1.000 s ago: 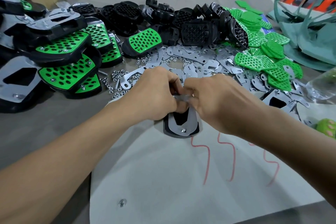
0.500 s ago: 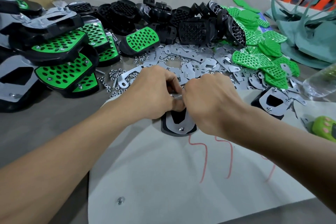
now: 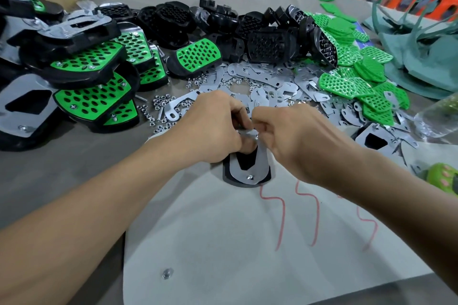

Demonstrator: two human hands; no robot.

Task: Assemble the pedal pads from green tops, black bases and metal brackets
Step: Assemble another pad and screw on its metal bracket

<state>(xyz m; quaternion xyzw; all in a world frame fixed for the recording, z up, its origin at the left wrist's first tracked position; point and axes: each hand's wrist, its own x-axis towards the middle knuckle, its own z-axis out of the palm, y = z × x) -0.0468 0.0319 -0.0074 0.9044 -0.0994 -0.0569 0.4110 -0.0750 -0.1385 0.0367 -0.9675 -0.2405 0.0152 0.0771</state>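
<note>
Both hands have barely moved in the last second and stay bunched over the far end of the upturned pedal pad (image 3: 247, 182), so that fastening looks unfinished. The left hand (image 3: 213, 129) grips the metal bracket (image 3: 260, 168) with curled fingers. The right hand (image 3: 297, 138) pinches a small fastener (image 3: 257, 134). The pad lies mid-bench (image 3: 74, 168), with green tops (image 3: 347, 85) at 2 o'clock.

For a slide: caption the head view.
Left hand and right hand pinch a metal bracket on a black base.
</note>
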